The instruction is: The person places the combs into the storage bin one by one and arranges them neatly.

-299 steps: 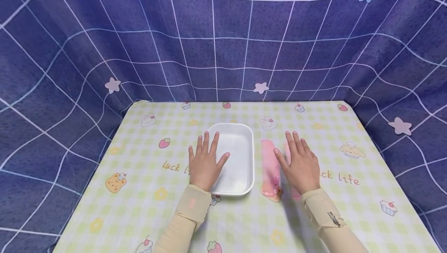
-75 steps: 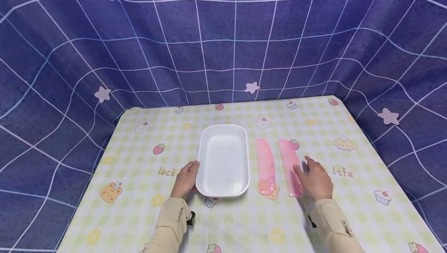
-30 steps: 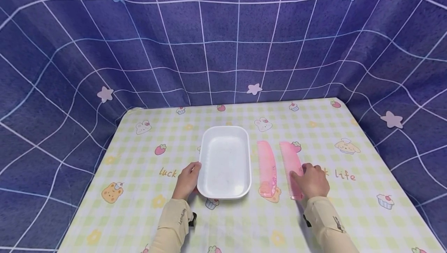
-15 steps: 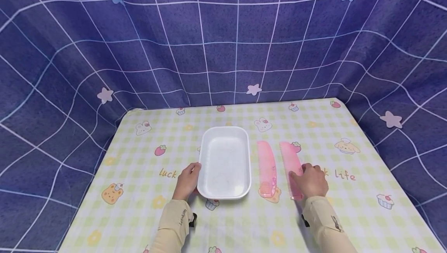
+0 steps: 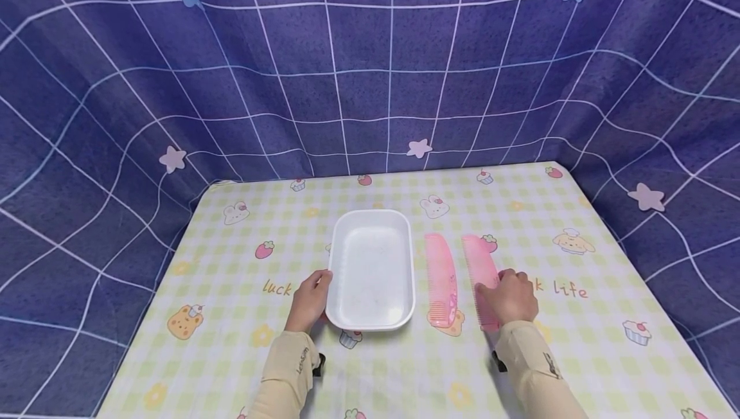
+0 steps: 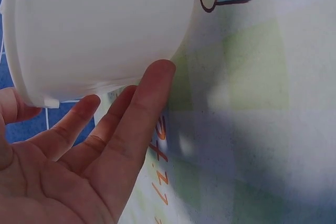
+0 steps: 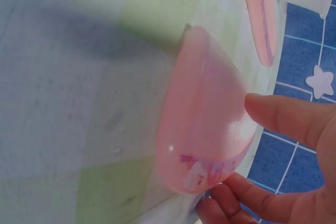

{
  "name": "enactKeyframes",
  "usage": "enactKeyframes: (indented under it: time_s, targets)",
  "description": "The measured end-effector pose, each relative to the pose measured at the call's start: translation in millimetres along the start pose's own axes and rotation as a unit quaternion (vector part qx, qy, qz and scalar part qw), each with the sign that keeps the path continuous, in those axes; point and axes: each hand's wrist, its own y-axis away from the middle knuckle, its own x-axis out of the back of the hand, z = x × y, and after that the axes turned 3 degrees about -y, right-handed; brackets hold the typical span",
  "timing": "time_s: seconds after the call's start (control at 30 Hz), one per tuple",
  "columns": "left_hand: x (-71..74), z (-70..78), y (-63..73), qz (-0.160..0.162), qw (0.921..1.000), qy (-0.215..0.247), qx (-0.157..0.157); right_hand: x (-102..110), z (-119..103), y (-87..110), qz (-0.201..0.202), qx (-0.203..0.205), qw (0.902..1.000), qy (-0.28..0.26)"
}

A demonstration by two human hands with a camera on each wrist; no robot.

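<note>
A white rectangular tray (image 5: 370, 277) sits on the table, left of two pink combs. My left hand (image 5: 310, 300) is at its left side; in the left wrist view the thumb is at the rim and the other fingers reach along the tray's outer wall (image 6: 105, 35). My right hand (image 5: 511, 297) holds the right comb (image 5: 480, 261) across its width near the lower half. In the right wrist view its thumb is at the toothed edge and its fingers at the patterned back edge of that comb (image 7: 205, 114). The left comb (image 5: 442, 277) lies untouched between tray and right comb.
A checked tablecloth (image 5: 381, 374) printed with cartoon figures and words covers the table. Beyond the far edge hangs a dark blue grid-patterned curtain (image 5: 370, 98) with stars, wrapping round both sides.
Both hands were spread flat over the tray and combs at first. The left moved to the tray's side; the right came in from beside the right comb and took hold of it.
</note>
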Motion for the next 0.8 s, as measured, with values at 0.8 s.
enactKeyframes:
  time_s: [0.8]
  targets:
    - [-1.1,0.5,1.0,0.004,0.9999,-0.009,-0.004,1.0,-3.6,-1.8,0.0,0.013,0.9999,-0.003]
